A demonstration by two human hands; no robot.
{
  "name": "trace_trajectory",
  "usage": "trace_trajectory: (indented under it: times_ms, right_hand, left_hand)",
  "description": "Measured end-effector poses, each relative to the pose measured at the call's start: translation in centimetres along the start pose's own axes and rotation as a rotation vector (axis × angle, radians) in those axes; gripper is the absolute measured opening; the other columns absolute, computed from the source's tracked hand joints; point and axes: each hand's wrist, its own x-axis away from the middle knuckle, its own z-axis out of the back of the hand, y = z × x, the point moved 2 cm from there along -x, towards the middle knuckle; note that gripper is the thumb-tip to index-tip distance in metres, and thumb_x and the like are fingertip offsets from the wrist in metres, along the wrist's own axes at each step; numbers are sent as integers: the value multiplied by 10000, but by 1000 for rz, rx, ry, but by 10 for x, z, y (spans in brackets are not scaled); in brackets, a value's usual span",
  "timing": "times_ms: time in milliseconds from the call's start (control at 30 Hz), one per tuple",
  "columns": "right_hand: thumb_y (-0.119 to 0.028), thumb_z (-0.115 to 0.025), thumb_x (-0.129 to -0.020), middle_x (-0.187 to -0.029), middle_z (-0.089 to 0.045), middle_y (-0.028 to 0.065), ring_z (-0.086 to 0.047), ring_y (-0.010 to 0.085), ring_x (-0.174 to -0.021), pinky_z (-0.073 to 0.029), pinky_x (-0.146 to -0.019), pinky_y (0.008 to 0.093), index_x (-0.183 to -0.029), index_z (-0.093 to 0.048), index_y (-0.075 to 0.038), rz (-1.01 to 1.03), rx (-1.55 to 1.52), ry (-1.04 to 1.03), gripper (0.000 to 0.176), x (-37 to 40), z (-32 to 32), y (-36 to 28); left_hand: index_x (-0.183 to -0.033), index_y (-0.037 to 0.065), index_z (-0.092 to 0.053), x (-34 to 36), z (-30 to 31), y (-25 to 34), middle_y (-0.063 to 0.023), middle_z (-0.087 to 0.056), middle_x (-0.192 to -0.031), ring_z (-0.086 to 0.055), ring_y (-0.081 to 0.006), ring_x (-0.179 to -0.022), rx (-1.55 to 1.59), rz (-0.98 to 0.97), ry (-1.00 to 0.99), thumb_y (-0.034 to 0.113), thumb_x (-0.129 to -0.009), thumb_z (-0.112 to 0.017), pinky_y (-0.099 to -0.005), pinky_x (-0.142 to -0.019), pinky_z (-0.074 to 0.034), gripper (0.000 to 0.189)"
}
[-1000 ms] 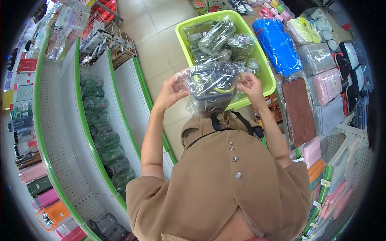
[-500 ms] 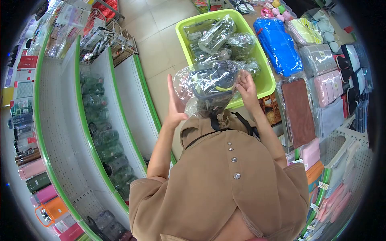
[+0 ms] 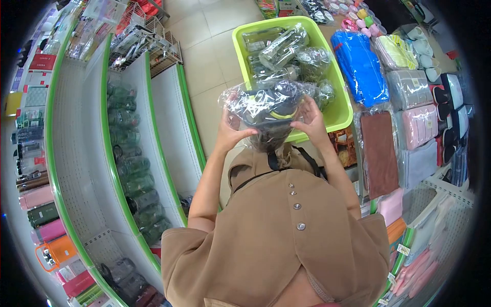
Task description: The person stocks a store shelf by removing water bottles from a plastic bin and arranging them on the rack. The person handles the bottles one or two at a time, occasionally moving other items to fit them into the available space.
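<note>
Between my hands, close in front of my body, is a large dark water bottle [image 3: 271,128] in a clear plastic bag. Its dark top carries a yellow-green band, and glare on the crinkled plastic hides some of its shape. My left hand [image 3: 232,132] grips the near left side, thumb pressed in and fingers partly behind the plastic. On the opposite side my right hand [image 3: 311,123] is closed round it, thumb towards the front. Just beyond stands a lime-green tub [image 3: 343,102] holding several plastic-wrapped bottles [image 3: 285,47].
To my left, green-edged shelves [image 3: 134,225] carry rows of wrapped bottles [image 3: 134,163]; coloured flasks [image 3: 46,217] line the far left. On the right lie a blue wrapped bundle [image 3: 359,69], a brown towel [image 3: 378,153] and other packaged textiles. Tiled floor [image 3: 204,66] runs ahead.
My left hand has gone from open beside the bag to gripping the bottle's side. My right hand has shifted from pinching the bag's edge to holding the bottle. The view has moved slightly.
</note>
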Motion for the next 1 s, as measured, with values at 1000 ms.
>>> trace_trajectory:
  times_ms: [1000]
  right_hand:
    - [-171,-519,-832,-1309,-333,84,-387,216,-1129,-322,-933,344,-1346,-212,-65,-224,-102,-257,608,-35,2,14]
  left_hand:
    - [-1336,1,-126,59,-34,-117,-225,-291,-1299,-266,-329,-1231,-749,72,115,459,-421,-797,-479,-983,-200,1223]
